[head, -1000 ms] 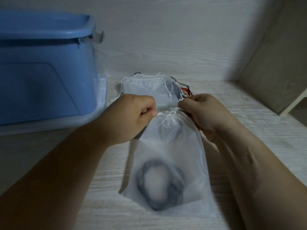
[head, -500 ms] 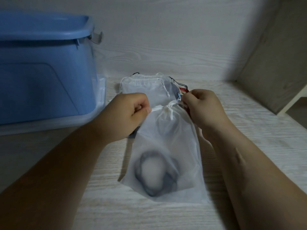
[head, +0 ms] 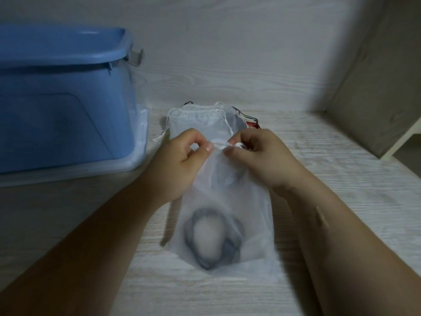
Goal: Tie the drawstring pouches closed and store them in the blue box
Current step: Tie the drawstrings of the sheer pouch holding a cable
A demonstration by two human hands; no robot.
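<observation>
1. Bench (head: 341,201) of pale wood grain fills the head view. The blue box (head: 63,106) stands on it at the far left, against the back wall, on a pale translucent base (head: 142,142).
2. The front pouch (head: 227,197) lies flat on the bench, right of the blue box and nearer the person. It is outside the box, with its neck pointing toward the wall. It is sheer white, and a dark ring-shaped thing (head: 196,242) shows blurred through its lower half.
3. The left grip (head: 182,163), a bare hand, is on the side of the pouch neck facing the blue box. Its thumb and forefinger pinch the white drawstring (head: 219,145), and the other fingers are curled.
4. The right grip (head: 266,160) is on the side of the neck away from the blue box. Its fingertips pinch the same drawstring, nearly touching the left grip.
5. A second pouch (head: 200,122) lies just right of the blue box, farther back than the front pouch. Its near end is hidden behind the hands, its hem is gathered, and its loose cords trail toward the box.
6. A red and black item (head: 252,124) peeks from under the second pouch, on the side away from the blue box. What it is cannot be told.
</observation>
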